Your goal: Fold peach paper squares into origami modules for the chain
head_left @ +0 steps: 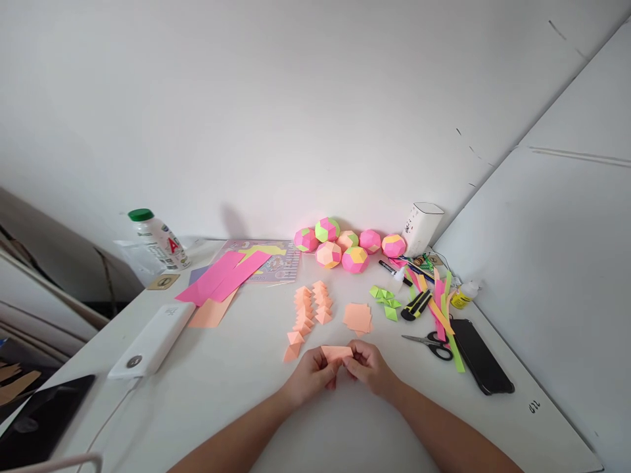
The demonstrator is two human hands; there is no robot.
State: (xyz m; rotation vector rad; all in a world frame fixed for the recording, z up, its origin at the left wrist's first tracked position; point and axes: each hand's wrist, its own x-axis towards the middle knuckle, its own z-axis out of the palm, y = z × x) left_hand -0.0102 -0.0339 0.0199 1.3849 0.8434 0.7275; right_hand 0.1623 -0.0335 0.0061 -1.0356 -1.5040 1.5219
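Observation:
Both of my hands pinch one folded piece of peach paper [336, 353] just above the white table [315, 420]. My left hand [314, 373] has its fingers closed on the paper's left end. The right end sits between the thumb and fingers of my right hand [365, 365]. Beyond my left hand, folded peach paper units [303, 309] lie in two rows. A small stack of peach paper squares [358, 318] lies beyond my right hand. Several folded green paper units [386, 301] rest farther right. The fingertips under the paper are partly hidden.
Several multicoloured paper balls [355, 259] sit against the wall. On the right lie scissors [434, 343], a yellow-black cutter [417, 305], paper strips [438, 305] and a phone [482, 356]. On the left are pink sheets [221, 279], a white power bank [152, 340] and a green-capped bottle [160, 240].

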